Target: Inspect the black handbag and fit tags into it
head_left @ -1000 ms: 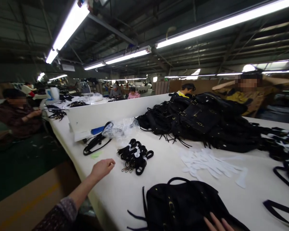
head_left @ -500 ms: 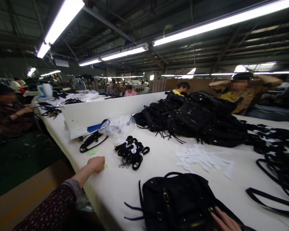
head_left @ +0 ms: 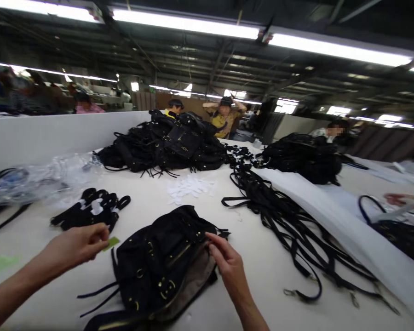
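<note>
A black bag (head_left: 158,262) with gold buckles lies on the white table (head_left: 262,257) right in front of me. My right hand (head_left: 226,262) pinches the bag's upper edge at its opening, where brown lining shows. My left hand (head_left: 77,243) hovers left of the bag and holds a small green slip (head_left: 111,242) between its fingertips. A bundle of short black straps with white tags (head_left: 91,212) lies just beyond my left hand.
A big pile of black bags (head_left: 165,145) sits at the back, white paper tags (head_left: 191,188) before it. Long black straps (head_left: 283,220) trail to the right. A clear plastic bag (head_left: 41,181) lies at left. Other people work across the table; another person's hand (head_left: 398,200) shows at right.
My view swung right and down. My left hand picked the green slip off the table and came toward the bag. My right hand moved from resting on the bag to gripping its edge.
</note>
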### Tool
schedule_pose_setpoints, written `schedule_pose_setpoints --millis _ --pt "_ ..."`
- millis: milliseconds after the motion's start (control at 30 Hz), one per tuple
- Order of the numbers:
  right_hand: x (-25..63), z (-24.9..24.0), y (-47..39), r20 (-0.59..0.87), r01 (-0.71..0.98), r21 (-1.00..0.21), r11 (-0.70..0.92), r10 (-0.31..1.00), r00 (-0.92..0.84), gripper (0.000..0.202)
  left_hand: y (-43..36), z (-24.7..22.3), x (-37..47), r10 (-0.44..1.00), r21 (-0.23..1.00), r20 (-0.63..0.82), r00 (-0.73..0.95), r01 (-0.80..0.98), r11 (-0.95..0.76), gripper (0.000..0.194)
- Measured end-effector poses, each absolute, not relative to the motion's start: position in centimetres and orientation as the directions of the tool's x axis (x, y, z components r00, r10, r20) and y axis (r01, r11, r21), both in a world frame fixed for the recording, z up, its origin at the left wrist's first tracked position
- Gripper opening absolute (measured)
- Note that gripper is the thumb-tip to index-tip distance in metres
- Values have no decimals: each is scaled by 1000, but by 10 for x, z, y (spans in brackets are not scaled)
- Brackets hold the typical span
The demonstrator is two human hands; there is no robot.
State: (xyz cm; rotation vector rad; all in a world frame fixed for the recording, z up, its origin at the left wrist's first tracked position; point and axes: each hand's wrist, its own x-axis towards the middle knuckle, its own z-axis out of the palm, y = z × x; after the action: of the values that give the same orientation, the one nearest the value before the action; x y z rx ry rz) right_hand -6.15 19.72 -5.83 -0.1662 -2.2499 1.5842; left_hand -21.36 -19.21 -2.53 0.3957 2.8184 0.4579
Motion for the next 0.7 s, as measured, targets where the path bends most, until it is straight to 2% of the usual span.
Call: schedule_pose_setpoints --millis 67,133,200,333,467,533,633,700 --pt "-52 -47 183 198 -129 -932 339 177 -964 31 -130 -9 -179 482 267 -174 -859 430 862 21" --pt "-43 -42 170 158 -132 -926 353 46 -986 33 -75 0 -145 599 224 -184 -779 561 797 13" --pt "-34 -43 162 125 -116 -912 395 -3 -992 33 -35 0 -119 712 186 -139 -689 688 702 17" --pt "-18 -55 168 103 -61 -897 438 74 -992 23 4 -18 -100 788 165 -122 -603 771 615 21" --pt "-5 -67 192 73 -38 -871 491 53 -996 28 21 -32 -95 808 188 -116 -578 786 589 21" --pt "-3 -71 205 72 -35 -833 552 46 -996 25 28 -33 -90 801 221 -116 -587 771 597 21" --pt "-9 -75 221 97 -9 -783 622 108 -989 18 36 -34 -78 778 309 -131 -614 720 621 23" --pt "-18 -78 227 131 -18 -761 649 126 -983 15 40 -37 -68 775 360 -184 -605 692 626 21"
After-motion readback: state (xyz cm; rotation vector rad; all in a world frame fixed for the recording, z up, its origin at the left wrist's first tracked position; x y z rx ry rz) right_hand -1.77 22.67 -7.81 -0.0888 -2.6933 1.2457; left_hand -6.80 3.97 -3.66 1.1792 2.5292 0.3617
